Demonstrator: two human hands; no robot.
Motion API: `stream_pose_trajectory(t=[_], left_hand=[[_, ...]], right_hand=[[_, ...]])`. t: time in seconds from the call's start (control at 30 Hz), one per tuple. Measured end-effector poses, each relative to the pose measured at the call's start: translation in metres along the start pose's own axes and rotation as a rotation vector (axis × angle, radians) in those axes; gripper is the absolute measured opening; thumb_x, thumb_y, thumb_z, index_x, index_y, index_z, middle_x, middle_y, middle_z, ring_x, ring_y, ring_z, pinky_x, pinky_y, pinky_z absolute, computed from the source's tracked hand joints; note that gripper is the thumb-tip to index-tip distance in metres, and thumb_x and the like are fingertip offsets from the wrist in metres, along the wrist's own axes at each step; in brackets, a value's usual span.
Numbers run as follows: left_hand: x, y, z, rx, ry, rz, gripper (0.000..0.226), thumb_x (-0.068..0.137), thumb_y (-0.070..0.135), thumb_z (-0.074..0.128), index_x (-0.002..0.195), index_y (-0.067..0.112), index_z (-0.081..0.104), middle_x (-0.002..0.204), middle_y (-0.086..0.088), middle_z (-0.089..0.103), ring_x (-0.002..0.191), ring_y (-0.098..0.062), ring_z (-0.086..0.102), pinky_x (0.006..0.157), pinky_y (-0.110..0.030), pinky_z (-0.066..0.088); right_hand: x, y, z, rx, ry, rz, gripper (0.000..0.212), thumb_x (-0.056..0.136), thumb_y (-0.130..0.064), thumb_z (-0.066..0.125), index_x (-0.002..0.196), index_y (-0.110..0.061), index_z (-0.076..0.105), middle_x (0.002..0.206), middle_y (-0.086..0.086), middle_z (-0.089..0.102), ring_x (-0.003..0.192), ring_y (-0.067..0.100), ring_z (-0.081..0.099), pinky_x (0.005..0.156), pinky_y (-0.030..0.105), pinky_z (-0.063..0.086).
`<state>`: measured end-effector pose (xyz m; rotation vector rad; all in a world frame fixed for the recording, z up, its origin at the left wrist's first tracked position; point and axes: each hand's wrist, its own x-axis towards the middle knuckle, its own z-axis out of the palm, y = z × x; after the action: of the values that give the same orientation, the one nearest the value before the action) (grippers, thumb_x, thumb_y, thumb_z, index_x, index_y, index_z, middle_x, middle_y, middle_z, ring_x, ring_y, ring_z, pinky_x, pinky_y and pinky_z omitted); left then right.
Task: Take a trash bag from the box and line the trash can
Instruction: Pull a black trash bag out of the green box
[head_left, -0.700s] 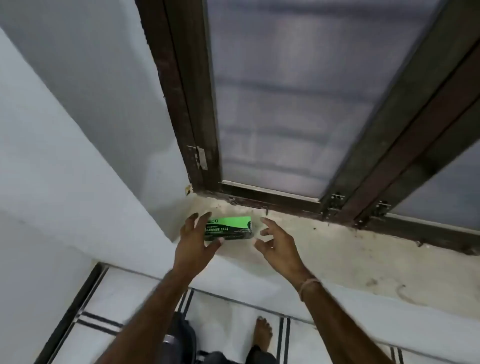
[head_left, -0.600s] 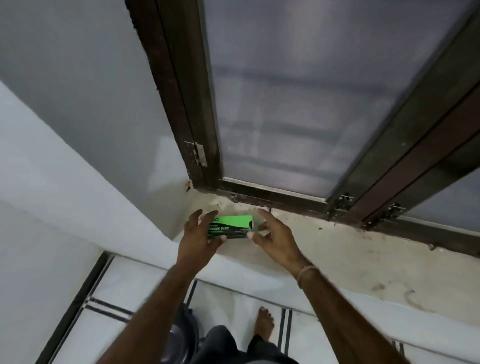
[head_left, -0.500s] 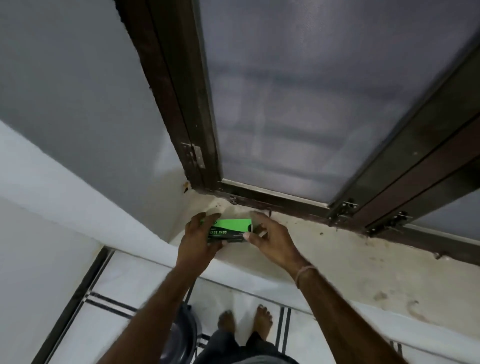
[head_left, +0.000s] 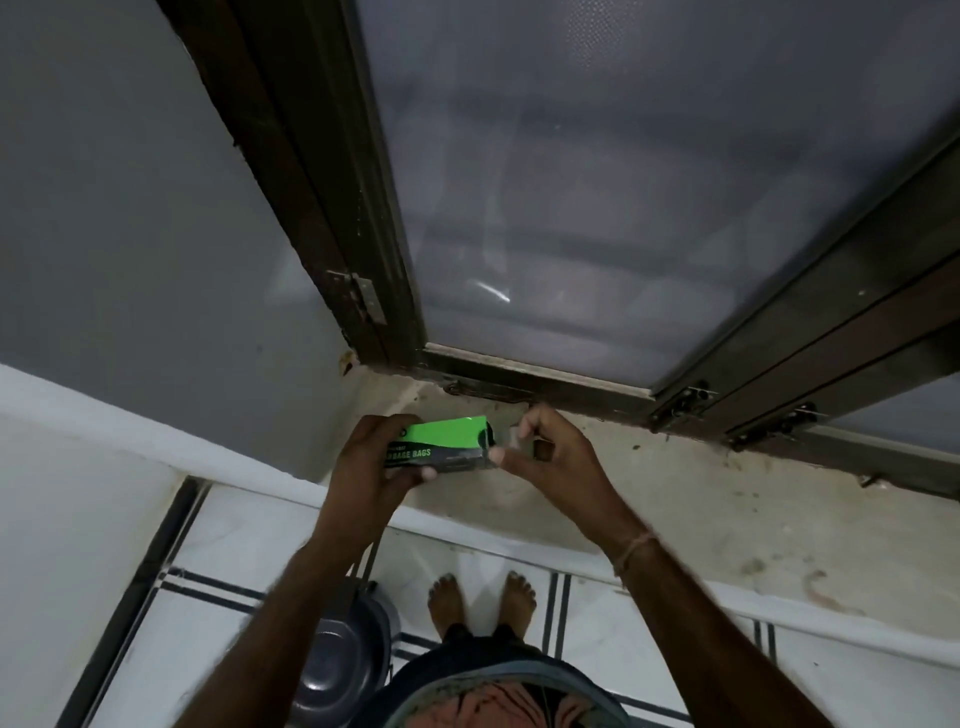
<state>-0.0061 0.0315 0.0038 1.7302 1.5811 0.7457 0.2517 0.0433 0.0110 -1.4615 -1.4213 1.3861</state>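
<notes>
A small green and black box of garbage bags (head_left: 451, 441) is held just above the stained window sill (head_left: 675, 499). My left hand (head_left: 371, 462) wraps around its left end, fingers over the top and thumb below. My right hand (head_left: 550, 457) is at the box's right end, thumb touching the end and fingers curled over it; whether the flap is open is hidden. A dark round trash can (head_left: 337, 665) stands on the floor below my left forearm, partly hidden by the arm.
A dark wooden window frame (head_left: 332, 249) with frosted glass (head_left: 597, 208) rises behind the sill. A grey wall (head_left: 130, 234) is to the left. White tiled floor (head_left: 218, 561) with dark stripes lies below, where my bare feet (head_left: 480, 603) stand.
Both hands have closed in on the box. The left hand has taken hold of its left end and lifted it slightly; the right hand moved from open beside it to its right end.
</notes>
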Motion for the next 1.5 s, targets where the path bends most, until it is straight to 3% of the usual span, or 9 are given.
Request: stream_pose_trajectory(t=[0.1, 0.23, 0.4, 0.6, 0.73, 0.83, 0.97, 1.37, 1.5], left_hand=[[-0.003, 0.000, -0.011, -0.046, 0.010, -0.001, 0.056, 0.074, 0.029, 0.080, 0.126, 0.013, 0.068, 0.116, -0.004, 0.061, 0.103, 0.014, 0.060, 0.086, 0.000, 0.042], [-0.005, 0.000, -0.015, -0.068, -0.024, 0.014, 0.057, 0.072, 0.042, 0.079, 0.124, 0.023, 0.066, 0.114, 0.000, 0.061, 0.104, 0.013, 0.060, 0.086, -0.001, 0.044], [-0.006, -0.001, -0.010, -0.054, -0.037, 0.026, 0.059, 0.072, 0.036, 0.080, 0.128, 0.019, 0.066, 0.115, -0.002, 0.060, 0.104, 0.003, 0.060, 0.085, 0.000, 0.042], [-0.009, -0.004, -0.008, -0.041, -0.029, 0.061, 0.060, 0.073, 0.040, 0.079, 0.127, 0.018, 0.067, 0.111, -0.004, 0.062, 0.099, -0.008, 0.062, 0.083, -0.015, 0.045], [-0.011, -0.001, -0.004, -0.055, -0.037, 0.062, 0.068, 0.070, 0.059, 0.073, 0.127, 0.023, 0.067, 0.109, 0.000, 0.062, 0.101, -0.006, 0.062, 0.082, -0.016, 0.046], [-0.012, 0.007, -0.004, -0.060, -0.027, 0.070, 0.057, 0.069, 0.064, 0.069, 0.121, 0.042, 0.062, 0.110, 0.005, 0.061, 0.103, 0.001, 0.060, 0.083, -0.014, 0.046], [-0.016, 0.023, -0.003, -0.064, -0.023, 0.073, 0.054, 0.068, 0.064, 0.070, 0.118, 0.048, 0.057, 0.110, 0.008, 0.061, 0.103, 0.004, 0.060, 0.082, -0.005, 0.043], [-0.018, 0.050, 0.000, 0.003, -0.063, 0.097, 0.060, 0.068, 0.061, 0.073, 0.121, 0.035, 0.064, 0.112, 0.001, 0.064, 0.103, -0.006, 0.064, 0.083, -0.005, 0.045], [-0.019, 0.062, -0.006, 0.101, -0.042, 0.082, 0.053, 0.068, 0.060, 0.072, 0.117, 0.048, 0.057, 0.111, 0.004, 0.061, 0.102, -0.003, 0.061, 0.082, -0.006, 0.044]], right_hand=[[-0.009, 0.007, -0.003, 0.150, 0.116, 0.025, 0.019, 0.088, -0.006, 0.079, 0.096, -0.004, 0.062, 0.096, 0.005, 0.067, 0.090, 0.019, 0.067, 0.080, 0.032, 0.059], [-0.019, 0.003, 0.003, -0.108, 0.281, -0.122, 0.022, 0.086, -0.008, 0.080, 0.103, -0.018, 0.071, 0.111, -0.003, 0.069, 0.098, 0.007, 0.064, 0.074, 0.012, 0.048], [-0.029, -0.004, 0.015, -0.045, 0.191, -0.175, 0.021, 0.086, -0.016, 0.082, 0.104, -0.014, 0.070, 0.099, -0.002, 0.073, 0.088, 0.015, 0.068, 0.075, 0.029, 0.055], [-0.039, -0.002, 0.025, 0.086, 0.211, -0.150, 0.014, 0.088, -0.017, 0.081, 0.094, -0.008, 0.072, 0.086, 0.006, 0.073, 0.077, 0.015, 0.065, 0.074, 0.036, 0.057], [-0.044, 0.004, 0.029, 0.181, 0.244, -0.111, 0.025, 0.086, -0.017, 0.083, 0.109, -0.010, 0.079, 0.101, 0.004, 0.077, 0.094, 0.019, 0.073, 0.086, 0.041, 0.061], [-0.047, 0.005, 0.026, 0.223, 0.241, -0.142, 0.038, 0.089, -0.016, 0.080, 0.126, -0.014, 0.075, 0.108, 0.009, 0.073, 0.100, 0.029, 0.070, 0.090, 0.042, 0.061], [-0.049, 0.001, 0.014, 0.180, 0.190, -0.182, 0.048, 0.091, -0.014, 0.078, 0.137, -0.018, 0.068, 0.119, 0.004, 0.070, 0.107, 0.020, 0.069, 0.093, 0.034, 0.060], [-0.055, 0.004, -0.020, 0.147, 0.038, -0.266, 0.023, 0.086, -0.019, 0.080, 0.106, -0.022, 0.071, 0.122, 0.005, 0.061, 0.108, 0.020, 0.067, 0.090, 0.027, 0.059], [-0.055, 0.005, -0.023, 0.301, 0.046, -0.194, 0.007, 0.094, -0.016, 0.073, 0.095, -0.009, 0.075, 0.110, 0.004, 0.071, 0.105, 0.010, 0.069, 0.088, 0.026, 0.057]])
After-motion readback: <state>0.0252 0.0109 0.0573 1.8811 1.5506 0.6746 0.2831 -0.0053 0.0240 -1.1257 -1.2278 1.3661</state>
